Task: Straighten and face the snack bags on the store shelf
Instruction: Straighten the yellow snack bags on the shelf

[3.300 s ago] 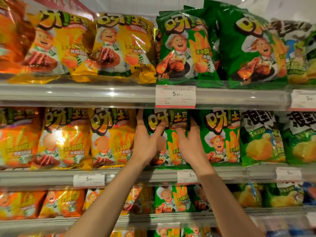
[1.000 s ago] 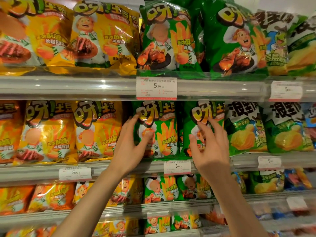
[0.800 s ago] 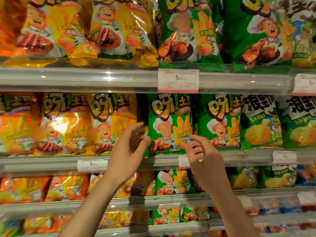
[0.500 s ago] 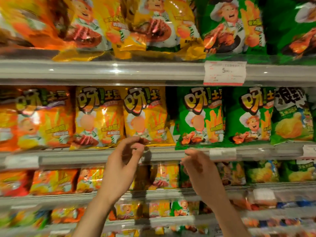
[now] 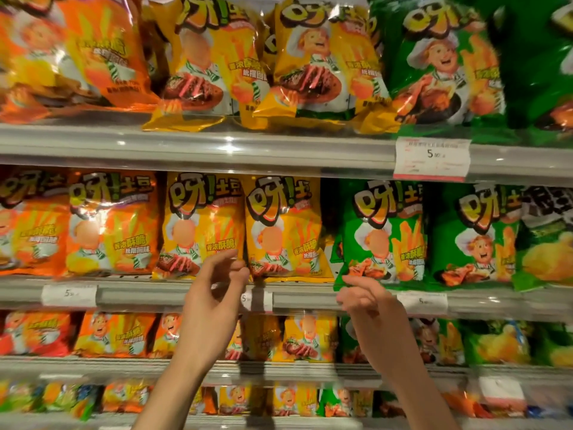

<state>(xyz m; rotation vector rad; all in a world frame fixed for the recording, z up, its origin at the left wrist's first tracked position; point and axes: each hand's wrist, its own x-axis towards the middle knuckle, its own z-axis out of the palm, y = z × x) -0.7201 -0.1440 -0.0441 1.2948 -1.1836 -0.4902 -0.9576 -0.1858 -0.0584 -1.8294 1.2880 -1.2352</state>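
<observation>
Where snack bags (image 5: pixel 201 225) crowd steel shelves (image 5: pixel 186 150), price tags (image 5: pixel 431 158), glare

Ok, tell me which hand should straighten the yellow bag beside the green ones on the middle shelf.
Left. The left hand hovers empty just below that yellow bag, fingertips near its bottom edge. The right hand sits lower, under the green bag.

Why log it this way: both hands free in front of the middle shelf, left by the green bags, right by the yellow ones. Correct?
One slip: sides are swapped. The head view shows the left hand by the yellow bags and the right hand by the green bags. Both hands are free.
</observation>
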